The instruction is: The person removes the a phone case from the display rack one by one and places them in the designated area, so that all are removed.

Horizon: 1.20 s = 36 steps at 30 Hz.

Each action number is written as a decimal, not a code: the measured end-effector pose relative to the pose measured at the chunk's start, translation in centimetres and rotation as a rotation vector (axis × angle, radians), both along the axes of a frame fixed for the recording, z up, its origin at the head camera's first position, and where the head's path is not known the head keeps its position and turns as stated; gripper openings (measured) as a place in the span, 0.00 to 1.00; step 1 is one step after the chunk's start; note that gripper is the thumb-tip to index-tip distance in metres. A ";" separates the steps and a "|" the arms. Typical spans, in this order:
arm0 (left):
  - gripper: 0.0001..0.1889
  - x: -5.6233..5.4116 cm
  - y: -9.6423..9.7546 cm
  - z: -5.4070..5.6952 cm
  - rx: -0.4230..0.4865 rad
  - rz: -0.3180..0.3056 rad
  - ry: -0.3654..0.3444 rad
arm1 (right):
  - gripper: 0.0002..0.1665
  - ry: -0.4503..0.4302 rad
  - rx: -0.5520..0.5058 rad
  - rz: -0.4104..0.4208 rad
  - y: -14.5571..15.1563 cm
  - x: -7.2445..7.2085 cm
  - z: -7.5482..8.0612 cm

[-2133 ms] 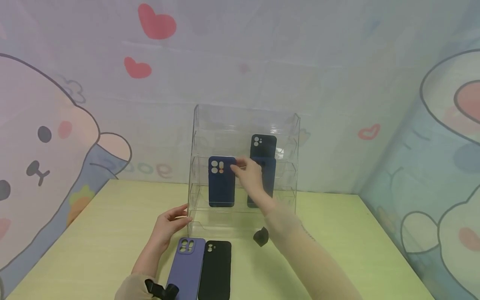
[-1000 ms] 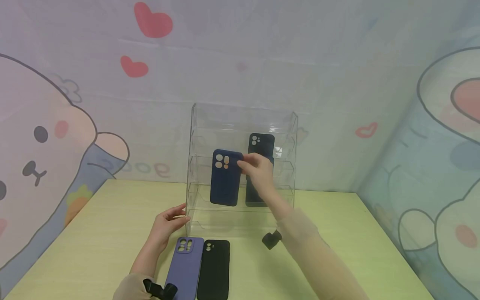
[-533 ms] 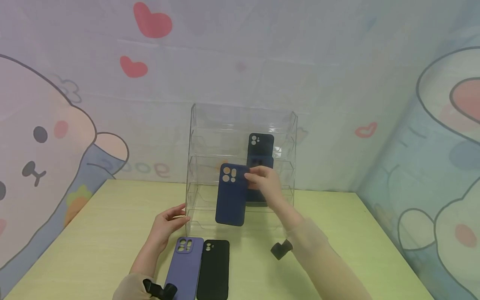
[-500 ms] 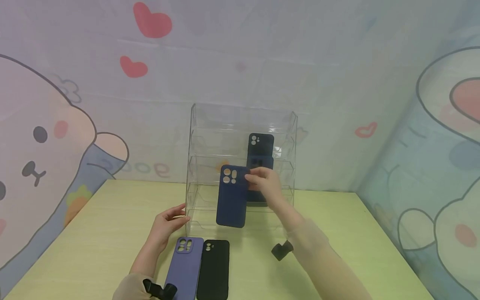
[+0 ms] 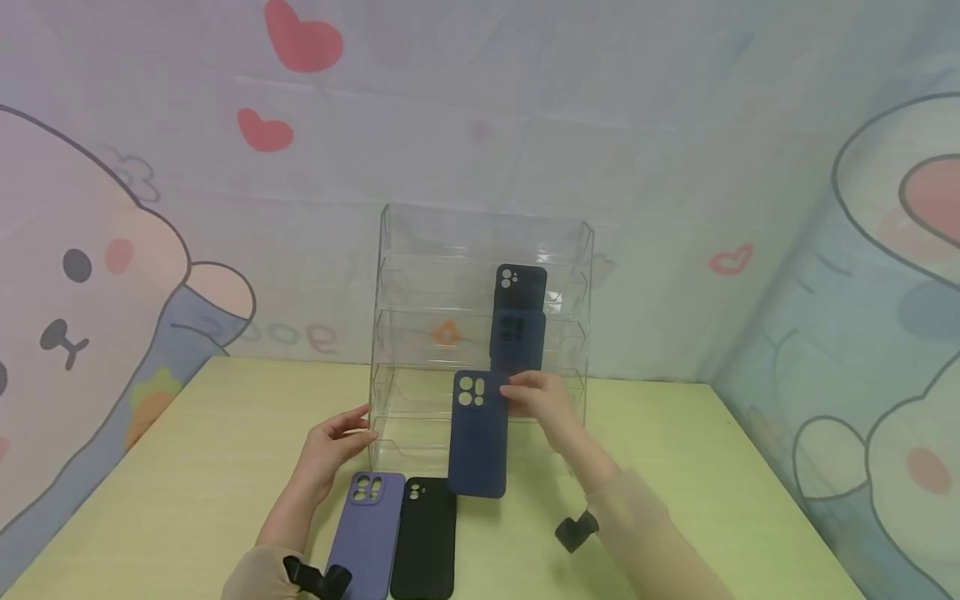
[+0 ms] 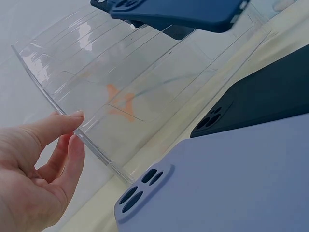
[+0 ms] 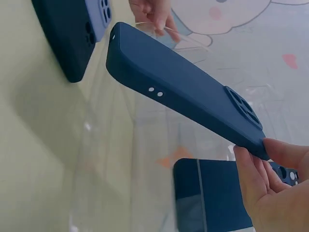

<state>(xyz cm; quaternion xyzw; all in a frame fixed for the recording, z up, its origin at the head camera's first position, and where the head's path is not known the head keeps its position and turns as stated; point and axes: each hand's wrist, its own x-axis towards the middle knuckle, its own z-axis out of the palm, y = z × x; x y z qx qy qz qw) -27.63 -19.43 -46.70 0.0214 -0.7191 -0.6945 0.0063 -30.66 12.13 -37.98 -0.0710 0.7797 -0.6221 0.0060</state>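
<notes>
My right hand [image 5: 551,408] pinches a navy phone case [image 5: 478,450] by its upper right edge, between thumb and fingers. The case hangs upright in front of the lower tiers of a clear acrylic display rack [image 5: 420,283], its lower left corner overlapping a black phone case in the head view. My left hand [image 5: 330,450] pinches the rack's left side edge, as the left wrist view shows. On the right side of the rack stand a dark phone case [image 5: 521,287] and, lower in front of it, a blue phone case [image 5: 519,337].
Flat on the pale yellow table [image 5: 165,483], before the rack, lie a purple phone case [image 5: 367,542] and the black phone case [image 5: 426,542], side by side. A cartoon-printed cloth [image 5: 660,167] hangs behind the table. Both wrists wear small black camera mounts.
My right hand has lifted the navy phone case out of the rack's left part, then brought it down, toward me and slightly right. The left hand stays at the rack's edge.
</notes>
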 end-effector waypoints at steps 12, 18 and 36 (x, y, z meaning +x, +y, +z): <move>0.31 -0.1 0.0 -0.1 -0.008 -0.007 -0.005 | 0.16 -0.086 -0.039 -0.004 1.6 1.1 -3.0; 0.31 -0.1 -0.1 -0.2 -0.001 -0.012 0.013 | 0.16 -0.122 -0.043 0.015 2.0 1.9 -4.3; 0.31 -0.1 -0.1 -0.2 -0.001 -0.012 0.005 | 0.20 -0.223 -0.076 0.069 2.0 3.5 -7.6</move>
